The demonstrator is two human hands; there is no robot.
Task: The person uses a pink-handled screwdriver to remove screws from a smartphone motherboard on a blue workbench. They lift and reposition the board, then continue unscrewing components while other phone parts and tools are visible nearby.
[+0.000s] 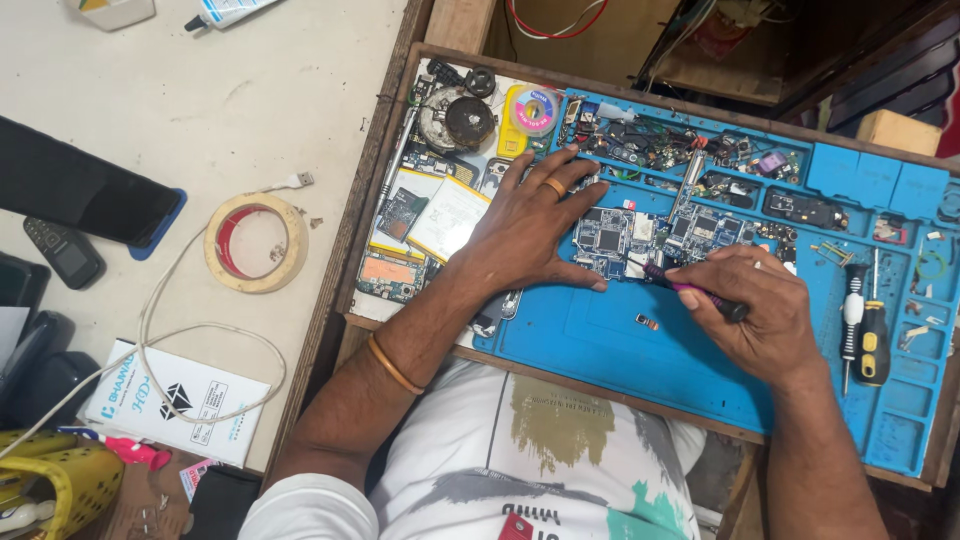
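We press our left hand (530, 225) flat on a blue circuit board (610, 240) on the blue mat (640, 350), while our right hand (750, 305), at 3 o'clock from it, holds a small purple-and-black tool (695, 292) whose tip touches the board.

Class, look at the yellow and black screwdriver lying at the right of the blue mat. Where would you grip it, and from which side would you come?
Grip the yellow and black screwdriver by its thick handle, coming from above. It lies flat on the blue mat with its thin shaft pointing away from the person, and the handle is its widest part. A white screwdriver lies close on one side, so the fingers probably fit best at the handle's near end.
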